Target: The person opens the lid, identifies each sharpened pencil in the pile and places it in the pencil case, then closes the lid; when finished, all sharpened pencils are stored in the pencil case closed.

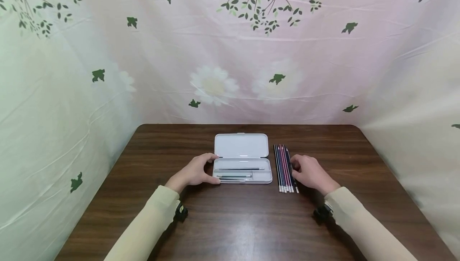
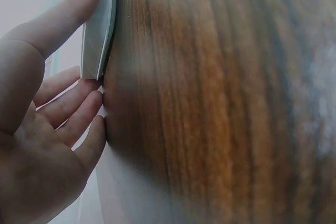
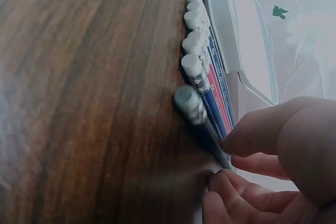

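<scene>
An open white pencil case (image 1: 261, 177) lies on the table, its lid tilted back behind it. Several pencils (image 1: 240, 168) are in its compartments. My left hand (image 1: 195, 170) holds the case's left end, thumb at the front corner and fingers round toward the hinge; the left wrist view shows the thumb (image 2: 68, 17) against the case wall (image 2: 100, 35). To the right of the case, several dark and red pencils (image 1: 283, 165) lie side by side, white erasers toward me. My right hand (image 1: 310, 172) pinches the outermost dark pencil (image 3: 190, 103) between thumb and fingers, its eraser end slightly apart from the row.
The brown wooden table (image 1: 237, 221) reaches to a hanging cloth (image 1: 244, 53) printed with leaves, birds and flowers, which surrounds it at the back and sides. A dark wrist device (image 1: 181, 212) sits on the left wrist, another (image 1: 323, 213) on the right.
</scene>
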The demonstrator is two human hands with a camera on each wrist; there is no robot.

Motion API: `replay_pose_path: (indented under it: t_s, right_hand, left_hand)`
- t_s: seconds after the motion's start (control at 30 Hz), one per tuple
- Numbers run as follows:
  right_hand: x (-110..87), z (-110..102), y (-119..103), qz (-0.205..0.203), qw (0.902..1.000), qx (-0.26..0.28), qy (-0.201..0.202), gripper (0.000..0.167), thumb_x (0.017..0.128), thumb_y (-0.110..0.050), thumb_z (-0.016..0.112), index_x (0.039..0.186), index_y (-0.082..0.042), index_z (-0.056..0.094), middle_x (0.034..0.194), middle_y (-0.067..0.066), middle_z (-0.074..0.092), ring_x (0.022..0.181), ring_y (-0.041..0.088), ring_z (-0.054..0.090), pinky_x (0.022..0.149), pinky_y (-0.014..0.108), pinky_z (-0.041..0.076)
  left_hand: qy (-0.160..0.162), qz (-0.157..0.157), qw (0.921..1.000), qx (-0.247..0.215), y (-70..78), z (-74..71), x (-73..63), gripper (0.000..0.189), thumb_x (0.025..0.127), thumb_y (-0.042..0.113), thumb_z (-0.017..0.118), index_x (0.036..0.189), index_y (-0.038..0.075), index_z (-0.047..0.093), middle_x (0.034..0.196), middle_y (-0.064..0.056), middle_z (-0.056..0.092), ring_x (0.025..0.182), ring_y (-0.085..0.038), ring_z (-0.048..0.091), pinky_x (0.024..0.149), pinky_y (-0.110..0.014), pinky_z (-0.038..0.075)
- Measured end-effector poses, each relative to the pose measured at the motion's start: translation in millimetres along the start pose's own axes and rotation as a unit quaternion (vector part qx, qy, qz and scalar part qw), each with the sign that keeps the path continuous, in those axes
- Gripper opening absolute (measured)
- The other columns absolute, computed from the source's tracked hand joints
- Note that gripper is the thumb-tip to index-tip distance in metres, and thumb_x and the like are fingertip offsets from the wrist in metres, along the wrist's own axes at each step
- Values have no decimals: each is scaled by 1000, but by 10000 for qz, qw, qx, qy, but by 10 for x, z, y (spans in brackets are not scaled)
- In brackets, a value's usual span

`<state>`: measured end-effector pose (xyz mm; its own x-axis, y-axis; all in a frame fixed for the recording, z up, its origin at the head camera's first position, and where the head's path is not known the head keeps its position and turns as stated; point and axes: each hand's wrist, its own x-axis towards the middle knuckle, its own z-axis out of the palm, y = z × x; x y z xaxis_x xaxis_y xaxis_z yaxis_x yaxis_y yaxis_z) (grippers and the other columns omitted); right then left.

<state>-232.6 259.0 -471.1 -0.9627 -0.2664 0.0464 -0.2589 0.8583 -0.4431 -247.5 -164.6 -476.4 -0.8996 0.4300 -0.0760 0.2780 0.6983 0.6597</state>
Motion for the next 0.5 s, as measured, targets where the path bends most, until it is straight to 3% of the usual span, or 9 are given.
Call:
replay_pose_path:
  t_s: [0.23, 0.5]
  right_hand:
    - [14, -28, -6, 76, 9995, -304, -16, 36, 84, -4, 75, 118, 4, 68, 90, 10, 63, 81, 26, 57, 71, 43, 51]
    - [0, -80, 12, 562, 9972, -387, -310, 40, 85, -1, 77, 121, 6, 63, 94, 14, 64, 84, 29, 60, 72, 46, 54]
  left_hand:
    - [-14, -51, 10000, -78, 1, -4, -12, 86, 74, 38, 98, 146, 13, 57, 137, -8, 61, 127, -26, 55, 113, -48, 44]
    - [-3, -36, 10000, -19, -8, -2, -7, 87, 74, 40, 98, 146, 12, 57, 137, -8, 61, 127, -26, 55, 113, -48, 44]
